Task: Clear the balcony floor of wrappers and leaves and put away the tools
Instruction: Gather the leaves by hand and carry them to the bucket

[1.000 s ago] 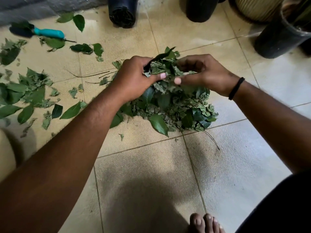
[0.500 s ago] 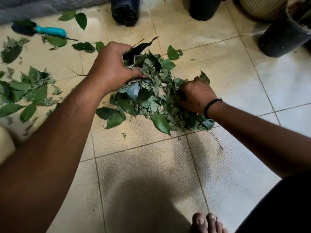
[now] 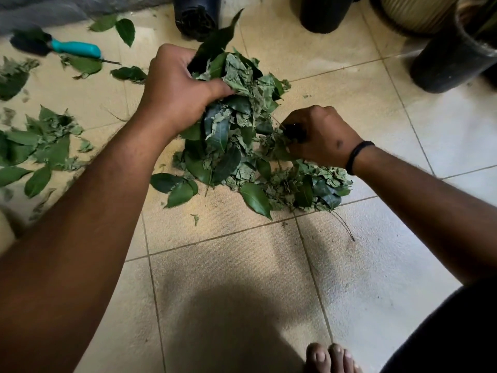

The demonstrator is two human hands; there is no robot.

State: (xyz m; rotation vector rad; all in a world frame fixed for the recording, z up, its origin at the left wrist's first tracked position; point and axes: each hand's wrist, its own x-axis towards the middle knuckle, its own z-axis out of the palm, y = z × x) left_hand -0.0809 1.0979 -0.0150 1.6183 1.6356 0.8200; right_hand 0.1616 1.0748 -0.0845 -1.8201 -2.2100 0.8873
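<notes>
Moved since half a second ago: left hand (image 3: 180, 95) has risen with a bunch of leaves (image 3: 242, 84) clenched in it, a long dark leaf sticking up past the knuckles; right hand (image 3: 320, 135) has slid from the pile's near right edge toward its middle; a second ago both hands met over the top of the heap
Scattered leaves (image 3: 40, 146): far left on the tiles, well apart from the main heap, unchanged; more loose ones lie near the tool
Teal-handled tool (image 3: 75, 48): upper left on the floor, dark head toward the wall, untouched and not yet put away
Left hand: fingers curled round the upper part of the heap, thumb pressed across the leaves, gripping a thick handful
Leaf pile (image 3: 269, 181): centre of the tiled floor (image 3: 242, 265), between the two hands; its lower part rests on the tiles with a few leaves spread at the left edge
Right hand: fingers curled and buried in the leaves at the pile's right side, holding some; how much cannot be told; a black band sits on the wrist
Black pots (image 3: 446, 60): along the top and right, clear of the work
Meaning: gathering looks well under way but only partly done; the left scatter and the tool remain; no wrappers can be made out
</notes>
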